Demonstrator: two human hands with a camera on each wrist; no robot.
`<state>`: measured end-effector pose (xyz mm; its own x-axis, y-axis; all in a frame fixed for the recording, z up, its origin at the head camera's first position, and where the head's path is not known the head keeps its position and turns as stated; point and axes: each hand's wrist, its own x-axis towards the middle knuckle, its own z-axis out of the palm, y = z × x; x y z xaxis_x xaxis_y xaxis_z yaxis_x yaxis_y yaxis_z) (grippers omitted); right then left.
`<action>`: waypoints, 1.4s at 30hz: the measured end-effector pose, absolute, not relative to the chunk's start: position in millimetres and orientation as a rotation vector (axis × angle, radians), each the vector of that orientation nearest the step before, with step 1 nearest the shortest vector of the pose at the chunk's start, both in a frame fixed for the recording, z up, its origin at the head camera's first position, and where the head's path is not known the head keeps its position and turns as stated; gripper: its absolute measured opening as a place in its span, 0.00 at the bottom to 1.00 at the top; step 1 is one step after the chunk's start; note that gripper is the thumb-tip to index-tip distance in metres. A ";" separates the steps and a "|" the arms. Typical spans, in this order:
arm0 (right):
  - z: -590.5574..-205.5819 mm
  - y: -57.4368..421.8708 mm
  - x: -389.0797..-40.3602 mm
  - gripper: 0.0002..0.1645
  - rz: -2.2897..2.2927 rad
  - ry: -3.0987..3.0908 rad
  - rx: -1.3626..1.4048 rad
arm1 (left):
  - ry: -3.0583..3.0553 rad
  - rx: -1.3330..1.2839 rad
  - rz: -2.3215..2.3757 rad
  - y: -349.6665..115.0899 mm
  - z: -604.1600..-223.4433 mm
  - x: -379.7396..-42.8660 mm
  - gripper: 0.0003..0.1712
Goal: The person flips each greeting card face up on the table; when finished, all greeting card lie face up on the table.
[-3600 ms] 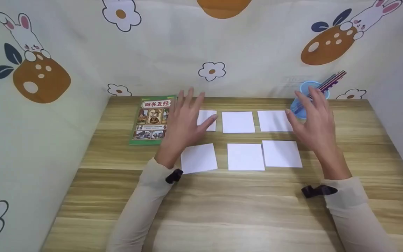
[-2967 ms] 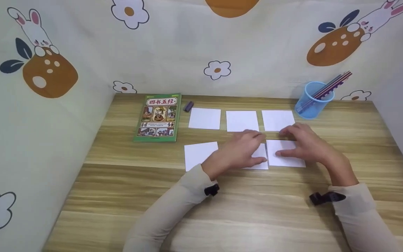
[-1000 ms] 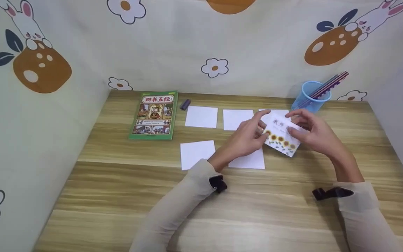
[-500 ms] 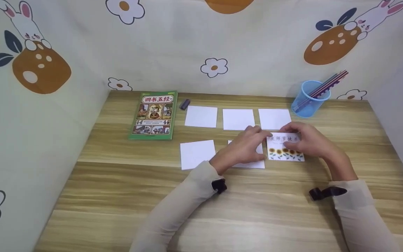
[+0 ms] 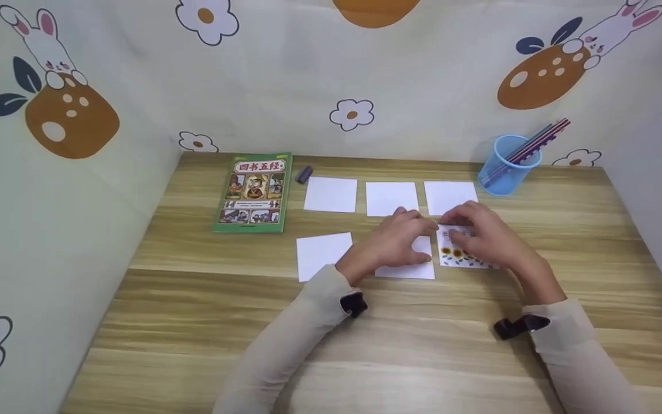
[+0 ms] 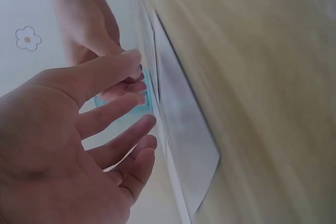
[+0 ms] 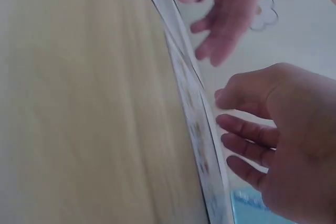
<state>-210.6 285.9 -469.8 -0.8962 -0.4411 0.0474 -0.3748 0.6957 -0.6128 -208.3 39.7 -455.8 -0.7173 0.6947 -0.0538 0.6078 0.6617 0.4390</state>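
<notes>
A square card printed with sunflowers and a line of characters [image 5: 449,257] lies face up at the right of the front row. Over it is my right hand [image 5: 489,238], fingers loosely bent and holding nothing; part of the card is hidden beneath. My left hand [image 5: 391,244] hovers above the blank white front-middle card [image 5: 405,271], fingers loose and empty. In the left wrist view, a gap shows between my left hand [image 6: 79,129] and the white card [image 6: 184,114]. The right wrist view has my right hand [image 7: 283,129] just off the printed card [image 7: 197,129].
Blank white cards fill the back row, including the left one [image 5: 331,194], and one [image 5: 322,256] lies front left. A green comic-style book [image 5: 253,195] and a small dark stub [image 5: 304,175] sit at the left. A blue cup [image 5: 506,169] of pencils stands back right.
The front-right card was lifted in both hands, turned from blank to its sunflower side and laid down straight. Since then my right hand has released it and shifted left.
</notes>
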 end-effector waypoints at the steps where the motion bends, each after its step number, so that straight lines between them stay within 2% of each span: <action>1: -471.6 279.1 -208.9 0.17 -0.992 2.799 -0.704 | 2.659 1.048 0.594 36.3 -455.6 -208.8 0.34; 4: -473.7 259.2 -203.6 0.21 -0.994 2.789 -0.795 | 2.659 1.009 0.637 22.6 -455.3 -208.3 0.34; 10: -468.4 228.7 -197.2 0.36 -0.889 2.701 -0.853 | 2.672 0.956 0.692 -12.7 -458.9 -205.1 0.25; 17: -463.4 211.7 -197.5 0.52 -0.643 2.735 -0.816 | 2.621 0.858 0.718 -42.6 -461.6 -199.5 0.33; 22: -463.5 208.8 -194.9 0.54 -0.601 2.743 -0.796 | 2.605 0.902 0.714 -44.1 -463.5 -196.6 0.39; 29: -469.1 210.1 -196.1 0.49 -0.676 2.780 -0.797 | 2.619 0.895 0.777 -38.7 -464.9 -193.5 0.37; 36: -471.7 210.0 -201.7 0.30 -0.745 2.952 -0.748 | 2.524 0.814 1.145 -37.4 -464.6 -196.9 0.25; 42: -470.1 214.4 -208.6 0.19 -0.926 2.897 -0.665 | 2.364 0.742 1.577 -33.6 -464.1 -200.6 0.17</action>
<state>-208.6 214.4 -470.1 -0.9084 -0.4058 0.1010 -0.3892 0.7319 -0.5593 -200.6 -33.6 -464.1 -0.8528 0.5115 0.1054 0.2939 0.3031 0.9065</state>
